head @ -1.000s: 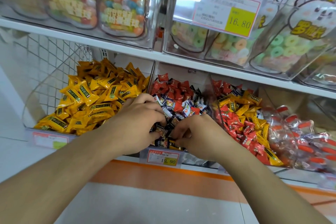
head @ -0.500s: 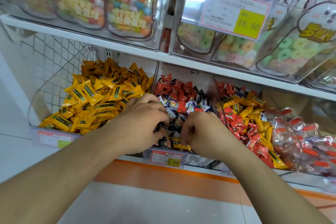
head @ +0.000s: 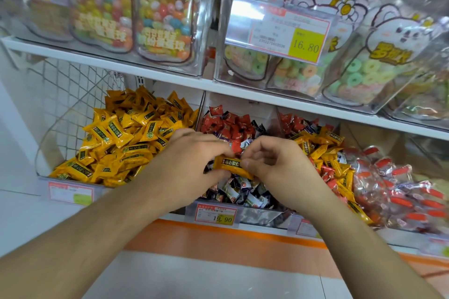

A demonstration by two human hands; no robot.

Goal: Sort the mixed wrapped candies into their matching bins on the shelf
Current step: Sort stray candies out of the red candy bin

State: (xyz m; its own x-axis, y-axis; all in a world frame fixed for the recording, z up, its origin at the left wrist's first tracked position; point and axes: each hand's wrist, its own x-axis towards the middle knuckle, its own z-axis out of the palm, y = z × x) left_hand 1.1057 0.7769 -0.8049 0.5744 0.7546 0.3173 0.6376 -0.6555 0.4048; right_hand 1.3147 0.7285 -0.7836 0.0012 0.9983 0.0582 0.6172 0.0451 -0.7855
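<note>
**Yellow stray caught over the middle bin**

The fingers (head: 220, 153) of the left hand (head: 192, 160) curl over the top edge of a yellow candy (head: 227, 165), thumb under it, pinching its left end. The right hand (head: 274, 165) pinches the other end between thumb and curled fingers. The candy hangs at the centre of the frame, just above the middle bin (head: 262, 213) with its red, dark and white wrappers.

It looks like a stray picked from the wrong pile. To do this well, I'd say one hand should let go so the other can carry it, and the left is nearer: the yellow bin (head: 43, 153), filled with matching wrappers, sits just to the left of centre. A light drop onto that heap would be enough; a toss might send it over the low front lip. The bin right of centre (head: 315, 153) still mixes yellow with red, so plenty of sorting looks left.

The bins stand in a row on a white shelf with an orange front strip (head: 218, 230), price tags clipped to their fronts. At far right lie clear wrapped sweets with red ends (head: 388, 177). On the upper shelf (head: 170, 77) stand clear tubs of coloured balls (head: 160, 22) and ring sweets (head: 359, 75).
</note>
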